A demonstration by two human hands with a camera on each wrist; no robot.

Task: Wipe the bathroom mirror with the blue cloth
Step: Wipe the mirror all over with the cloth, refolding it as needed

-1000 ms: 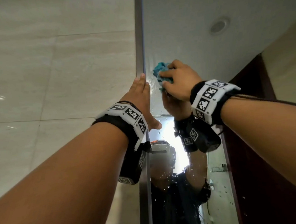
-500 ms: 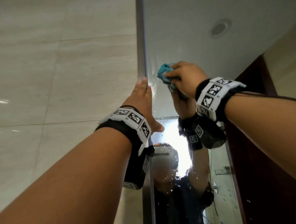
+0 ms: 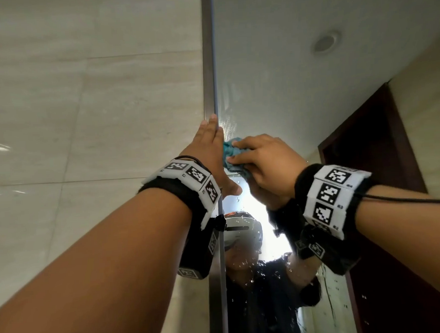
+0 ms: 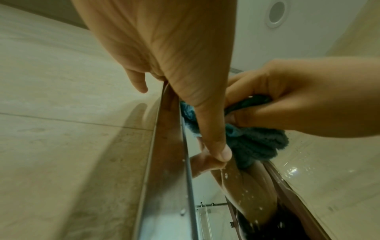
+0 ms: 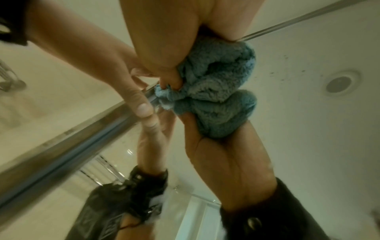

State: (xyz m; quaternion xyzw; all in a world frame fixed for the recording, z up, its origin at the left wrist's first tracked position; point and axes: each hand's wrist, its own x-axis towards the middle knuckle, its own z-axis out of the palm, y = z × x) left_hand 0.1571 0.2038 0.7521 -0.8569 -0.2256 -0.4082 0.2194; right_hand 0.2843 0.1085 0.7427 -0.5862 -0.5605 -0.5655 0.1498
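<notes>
The bathroom mirror (image 3: 298,71) fills the right side of the head view, and a wet smear shows on the glass just above my hands. My right hand (image 3: 254,159) grips the bunched blue cloth (image 3: 229,150) and presses it on the glass near the mirror's left edge. The right wrist view shows the cloth (image 5: 216,78) meeting its own reflection. My left hand (image 3: 211,141) lies flat, fingers straight, against the mirror's edge strip, right beside the cloth. In the left wrist view its thumb (image 4: 223,152) touches the glass in front of the cloth (image 4: 252,142).
A metal frame strip (image 3: 208,64) runs up the mirror's left edge, with beige wall tiles (image 3: 82,123) beyond it. Water droplets (image 3: 258,267) dot the lower glass. The mirror reflects a dark door (image 3: 367,157), a ceiling light (image 3: 326,42) and the person.
My right hand has slid the cloth down the glass, from level with the left fingertips to beside the left palm. A wet streak stays above. The left hand kept its place.
</notes>
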